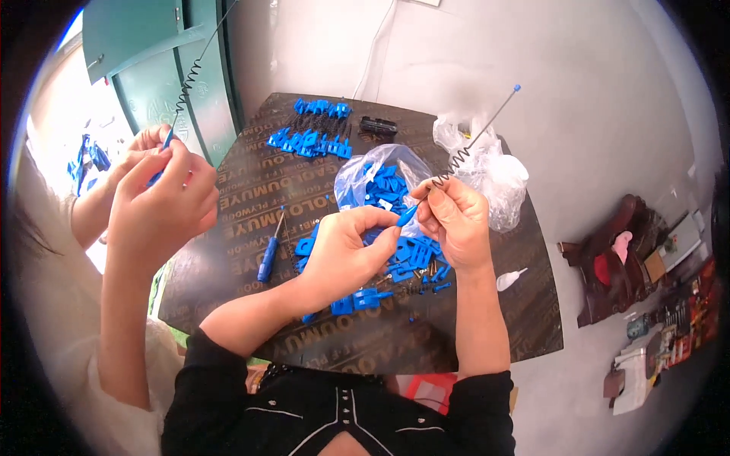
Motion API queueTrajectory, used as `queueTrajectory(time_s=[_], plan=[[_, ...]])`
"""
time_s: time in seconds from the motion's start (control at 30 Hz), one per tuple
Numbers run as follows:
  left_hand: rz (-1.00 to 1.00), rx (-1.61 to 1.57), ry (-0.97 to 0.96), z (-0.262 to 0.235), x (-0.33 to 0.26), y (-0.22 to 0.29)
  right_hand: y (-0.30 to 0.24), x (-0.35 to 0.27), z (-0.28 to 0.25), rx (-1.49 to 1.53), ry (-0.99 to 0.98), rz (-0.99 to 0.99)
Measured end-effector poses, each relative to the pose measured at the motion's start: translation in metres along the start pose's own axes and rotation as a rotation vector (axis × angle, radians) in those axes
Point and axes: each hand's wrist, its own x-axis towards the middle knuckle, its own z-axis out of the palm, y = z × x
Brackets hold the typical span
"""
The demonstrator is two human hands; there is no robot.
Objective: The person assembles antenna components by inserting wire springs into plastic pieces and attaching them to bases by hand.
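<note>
My left hand (353, 239) is closed, thumb and finger pinching a small blue plastic piece (405, 218) above the middle of the table. My right hand (454, 220) is closed round the lower end of a black coiled wire (460, 158). Its straight upper part slants up to the right and ends in a small blue tip. The wire's lower end meets the blue piece between my hands; the joint itself is partly hidden by fingers. Below my hands lie loose blue plastic parts (417, 254), with small brass-coloured pieces among them.
A co-worker's hands (163, 182) at left hold a similar coiled wire. On the dark table (487, 319) are a blue-handled screwdriver (268, 258), a row of blue-ended coiled wires (312, 128), an open plastic bag (351, 178) of blue parts and a white nozzle bottle (511, 279).
</note>
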Motion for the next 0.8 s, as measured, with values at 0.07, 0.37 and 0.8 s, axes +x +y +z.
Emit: queueTrajectory(time_s=[0.07, 0.37, 0.8], plan=[[0.040, -0.058, 0.045, 0.001, 0.000, -0.001, 0.000, 0.004, 0.000, 0.021, -0.027, -0.031], [0.141, -0.122, 0.083, -0.004, -0.002, 0.005, 0.001, 0.016, 0.001, 0.079, -0.069, -0.036], [0.655, 0.563, 0.312, 0.003, -0.003, 0.000, -0.003, 0.014, 0.000, 0.138, -0.104, -0.006]])
